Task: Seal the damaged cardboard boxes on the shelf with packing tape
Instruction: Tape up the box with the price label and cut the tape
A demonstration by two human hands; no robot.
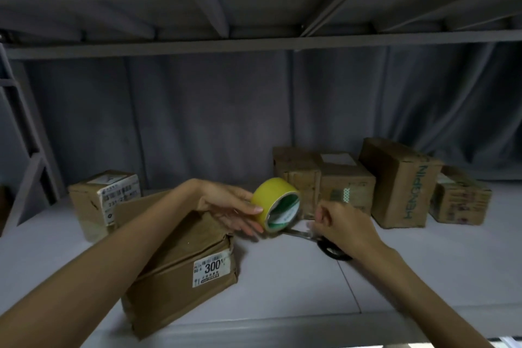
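Grey shelf (282,277): boxes (180,263), scissors (330,248).

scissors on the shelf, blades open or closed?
Cannot tell. The scissors lie flat on the shelf under the right hand; the blade area is blurred, and one black handle loop shows.

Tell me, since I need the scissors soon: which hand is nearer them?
Right. The right hand hovers directly over the scissors; the left hand holds the yellow tape roll farther left.

On the shelf (282,277), the tape roll (275,203) sits between the near-left box (180,263) and boxes behind-right (324,178).
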